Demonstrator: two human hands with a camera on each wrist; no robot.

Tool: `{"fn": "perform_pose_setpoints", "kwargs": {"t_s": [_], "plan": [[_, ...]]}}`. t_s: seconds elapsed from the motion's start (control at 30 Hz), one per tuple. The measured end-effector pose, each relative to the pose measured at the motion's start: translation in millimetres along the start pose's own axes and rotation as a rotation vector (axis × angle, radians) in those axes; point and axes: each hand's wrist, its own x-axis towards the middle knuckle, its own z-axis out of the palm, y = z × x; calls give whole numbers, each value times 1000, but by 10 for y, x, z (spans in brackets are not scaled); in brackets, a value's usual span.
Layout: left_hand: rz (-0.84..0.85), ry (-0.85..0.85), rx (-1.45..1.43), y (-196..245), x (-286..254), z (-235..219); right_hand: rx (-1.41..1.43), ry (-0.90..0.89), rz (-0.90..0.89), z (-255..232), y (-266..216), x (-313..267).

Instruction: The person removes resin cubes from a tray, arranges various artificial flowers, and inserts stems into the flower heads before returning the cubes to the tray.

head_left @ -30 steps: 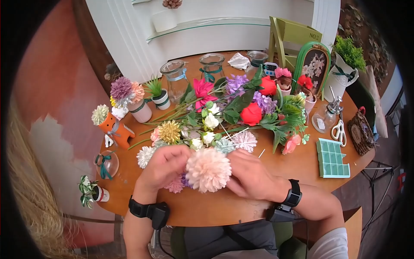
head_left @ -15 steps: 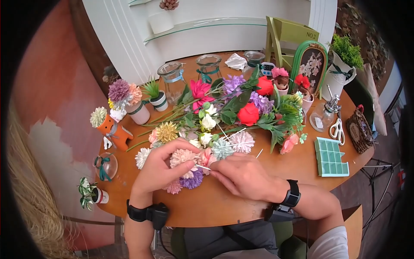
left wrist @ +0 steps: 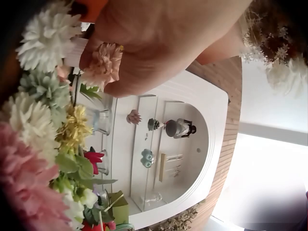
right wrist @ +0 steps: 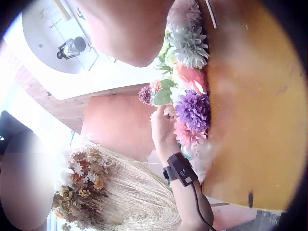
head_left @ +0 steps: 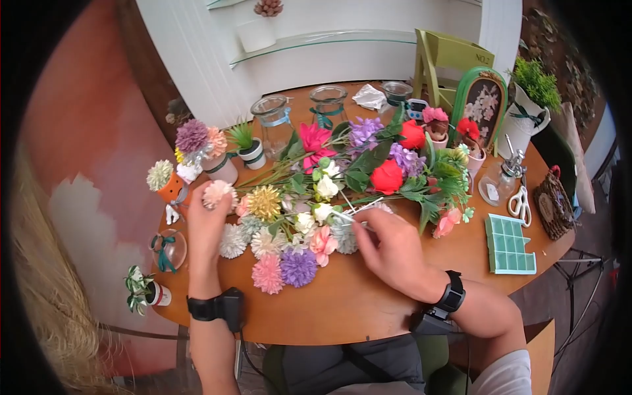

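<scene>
My left hand holds a pale pink pompom flower head over the left end of the flower pile, near the orange pot. In the left wrist view the flower head shows beside the thumb. My right hand pinches a thin white stick at the near edge of the pile, its free end pointing left. Close below the hands lie a purple pompom flower, a pink pompom flower and a coral-pink bloom. A pale blue-green flower is partly behind the right fingers.
Red roses and leafy stems fill the table's middle. Glass jars stand at the back. On the right are a teal divided tray, scissors and a spray bottle. A small potted plant sits at the left edge.
My left hand has carried the pale pink flower head left and away from me. The right hand has moved slightly right and away with the white stick, apart from the left.
</scene>
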Motion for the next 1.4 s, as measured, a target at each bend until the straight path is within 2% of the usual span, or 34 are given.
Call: {"fn": "perform_pose_setpoints", "kwargs": {"t_s": [0.03,0.13,0.2,0.33,0.4,0.43,0.53,0.57,0.63,0.7,0.77,0.83,0.9,0.93,0.97,1.03,1.07,1.13,1.23,1.3,1.37,1.4], "plan": [[-17,-10,63,-25,-2,18,-29,76,2,10,24,15],[91,6,285,-394,93,18,-15,98,65,3,82,48],[121,6,460,-344,51,45,-21,104,90,-2,123,73],[138,-1,488,-357,3,90,-41,54,111,10,191,100],[342,142,611,-325,-43,155,-42,123,20,65,245,100],[341,149,613,-278,-65,166,-38,121,14,64,241,101],[96,-155,531,-123,-86,176,2,71,-13,43,212,105],[61,-200,538,-4,-133,196,16,33,-13,35,206,110],[213,-182,580,-106,-131,215,49,-15,-31,53,200,102],[193,-150,563,-48,-131,220,-20,4,-109,67,196,93],[125,-124,408,65,-141,213,-16,18,-117,53,131,103],[174,-46,297,0,-99,215,-6,34,-136,31,113,105],[456,250,272,119,-85,184,1,34,-160,26,100,105],[499,355,338,101,-25,116,19,23,-149,27,91,98],[501,358,338,109,5,34,36,12,-136,28,83,83],[458,696,342,151,81,-137,57,11,-126,51,88,73],[458,696,343,148,130,-236,78,1,-112,62,85,57],[354,861,321,115,301,-432,78,1,-129,66,73,48],[330,810,451,-47,528,-586,73,6,-148,65,57,28],[318,768,398,-130,601,-567,58,0,-200,50,39,32],[223,676,362,-195,621,-567,47,2,-209,49,42,36],[267,706,363,-213,619,-591,55,2,-205,54,32,23]]}}
